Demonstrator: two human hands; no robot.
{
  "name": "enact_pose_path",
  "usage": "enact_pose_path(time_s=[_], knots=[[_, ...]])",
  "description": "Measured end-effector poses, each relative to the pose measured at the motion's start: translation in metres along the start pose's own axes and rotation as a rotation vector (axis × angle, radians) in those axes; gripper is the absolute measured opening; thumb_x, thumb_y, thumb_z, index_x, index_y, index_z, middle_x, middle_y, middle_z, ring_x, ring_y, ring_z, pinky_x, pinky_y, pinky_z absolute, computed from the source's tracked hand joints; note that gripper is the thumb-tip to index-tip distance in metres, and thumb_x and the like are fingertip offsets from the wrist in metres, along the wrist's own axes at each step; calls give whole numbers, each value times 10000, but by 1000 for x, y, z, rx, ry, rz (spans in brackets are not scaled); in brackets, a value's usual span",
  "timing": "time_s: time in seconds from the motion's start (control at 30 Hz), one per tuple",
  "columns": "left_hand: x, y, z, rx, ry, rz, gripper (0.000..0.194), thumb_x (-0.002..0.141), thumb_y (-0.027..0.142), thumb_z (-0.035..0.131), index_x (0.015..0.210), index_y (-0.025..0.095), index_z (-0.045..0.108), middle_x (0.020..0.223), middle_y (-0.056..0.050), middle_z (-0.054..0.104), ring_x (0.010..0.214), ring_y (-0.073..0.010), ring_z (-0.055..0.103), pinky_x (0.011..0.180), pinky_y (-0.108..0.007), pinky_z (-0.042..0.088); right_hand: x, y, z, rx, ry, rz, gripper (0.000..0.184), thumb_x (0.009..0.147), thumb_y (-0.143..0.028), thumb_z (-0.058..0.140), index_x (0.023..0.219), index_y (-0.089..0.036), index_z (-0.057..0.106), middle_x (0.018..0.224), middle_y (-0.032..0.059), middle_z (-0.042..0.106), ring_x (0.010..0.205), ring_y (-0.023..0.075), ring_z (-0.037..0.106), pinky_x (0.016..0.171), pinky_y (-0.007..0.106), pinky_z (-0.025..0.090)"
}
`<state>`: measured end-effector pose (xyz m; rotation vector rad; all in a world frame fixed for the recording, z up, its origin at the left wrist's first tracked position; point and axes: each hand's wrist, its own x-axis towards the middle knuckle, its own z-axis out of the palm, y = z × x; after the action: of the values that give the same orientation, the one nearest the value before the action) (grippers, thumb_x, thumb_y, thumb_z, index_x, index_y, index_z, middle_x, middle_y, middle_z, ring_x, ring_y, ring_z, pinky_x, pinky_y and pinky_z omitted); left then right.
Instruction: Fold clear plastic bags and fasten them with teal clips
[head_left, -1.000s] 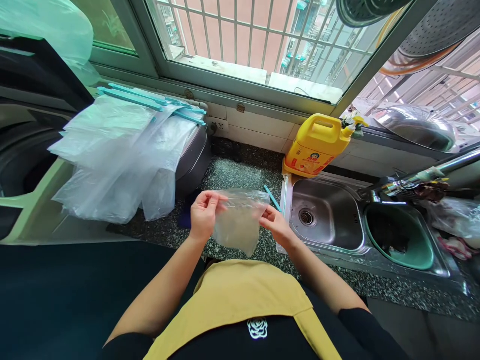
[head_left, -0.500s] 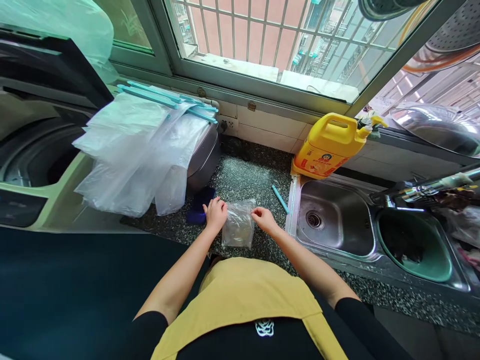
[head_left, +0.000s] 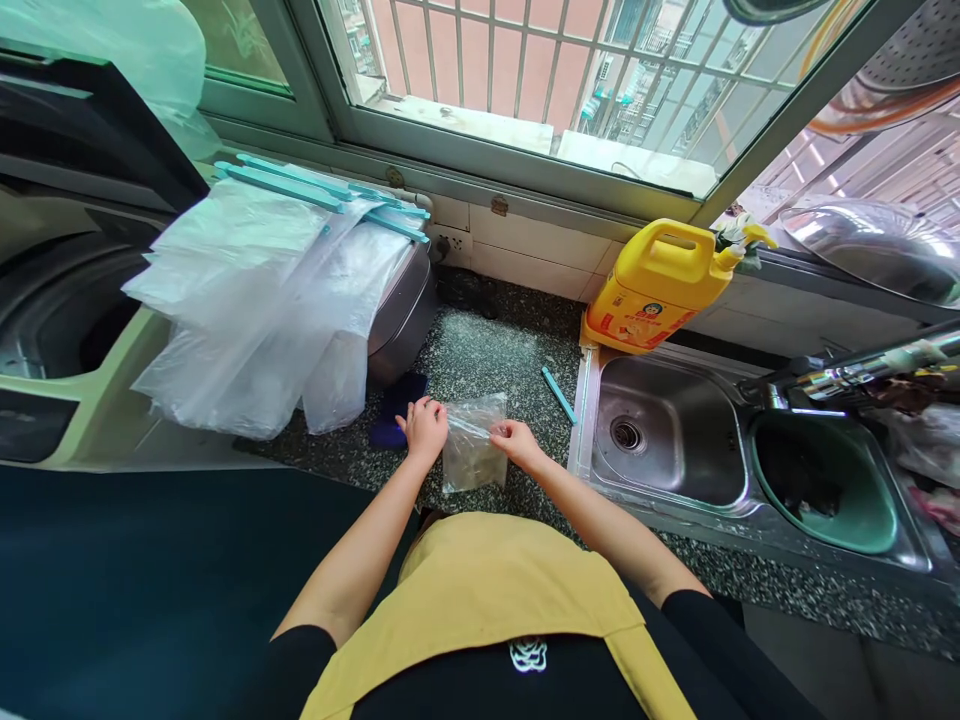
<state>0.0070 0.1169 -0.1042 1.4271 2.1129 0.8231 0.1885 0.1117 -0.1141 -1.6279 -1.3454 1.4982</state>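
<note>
A small clear plastic bag (head_left: 475, 465) lies flat on the speckled counter in front of me, a crease running across its upper part. My left hand (head_left: 424, 430) rests on the bag's left edge with its fingers spread and laid down. At the right edge, the thumb and fingers of my right hand (head_left: 517, 440) pinch the plastic near the crease. A light-blue bag-sealing stick (head_left: 558, 395) lies on the counter between my right hand and the sink. Left of the bag is a dark blue item (head_left: 394, 408), partly hidden by my left hand.
Larger clear bags (head_left: 247, 310) with blue sealing sticks (head_left: 285, 185) drape over a dark container (head_left: 405, 315). An open washing machine (head_left: 90, 345) is far left. Right are a yellow jug (head_left: 656, 290), a steel sink (head_left: 675, 420) and a green basin (head_left: 862, 500) under the tap.
The bag has come down from between my raised hands onto the counter. My left hand has flattened onto its edge. My right hand has shifted slightly left, and a crease now shows across the bag.
</note>
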Motion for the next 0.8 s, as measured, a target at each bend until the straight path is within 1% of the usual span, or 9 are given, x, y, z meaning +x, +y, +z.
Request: enact_pose_path(time_s=[0.1,0.27,0.37,0.43,0.5,0.57,0.6,0.7,0.8], knots=[[-3,-2,2,-29,7,9,132,807,172,513,692,181,578,1184,-145,607,1208,-354,488,1021,-694,203,3,-2,-6,-49,29,-32,100,631,-179,590,699,-142,654,642,7,652,613,146,568,645,271,442],[-14,-5,7,-134,6,92,125,807,195,506,694,186,560,1081,-121,645,1079,-250,588,984,-454,422,0,-9,-32,-120,49,-100,150,663,-225,544,735,-150,652,638,0,626,595,136,538,611,255,416],[-18,-3,3,-180,59,104,89,812,217,493,810,171,570,1092,-146,626,1085,-242,579,981,-415,428,-5,-18,-45,-167,26,-155,123,674,-225,535,702,-157,633,595,-19,572,562,118,481,576,237,372],[-18,5,-4,-229,123,182,209,808,276,519,972,153,563,1169,-166,588,1151,-253,532,1020,-434,386,-8,-28,-51,-203,-5,-199,96,680,-223,545,673,-161,618,569,-35,529,550,105,440,565,228,339],[-14,21,-13,-306,116,355,406,762,362,599,1104,152,536,1219,-161,571,1183,-261,503,1042,-443,353,-11,-40,-55,-237,-51,-242,87,688,-225,560,637,-166,598,549,-49,486,544,94,406,561,222,313],[-9,42,-21,-377,-36,495,552,674,427,691,1139,169,545,1187,-133,605,1140,-266,528,1025,-438,364,-14,-53,-57,-266,-99,-276,130,694,-227,578,579,-167,562,523,-61,440,541,87,383,561,220,299],[-5,53,-25,-402,-143,500,570,636,443,718,1115,172,569,1139,-119,632,1092,-266,554,994,-429,389,-15,-59,-59,-282,-124,-290,154,695,-228,588,559,-167,548,515,-65,424,541,85,378,562,220,297],[4,79,-34,-482,-443,353,393,624,483,706,849,164,658,823,-62,683,790,-213,618,775,-349,479,-18,-72,-66,-318,-202,-327,99,679,-254,651,688,-164,609,594,-51,505,592,100,441,592,227,339],[10,86,-43,-639,-493,172,351,615,499,706,648,158,631,584,1,600,566,-137,539,586,-261,434,-22,-75,-79,-295,-215,-313,387,613,-286,740,965,-172,627,827,9,623,727,143,542,670,259,412]])
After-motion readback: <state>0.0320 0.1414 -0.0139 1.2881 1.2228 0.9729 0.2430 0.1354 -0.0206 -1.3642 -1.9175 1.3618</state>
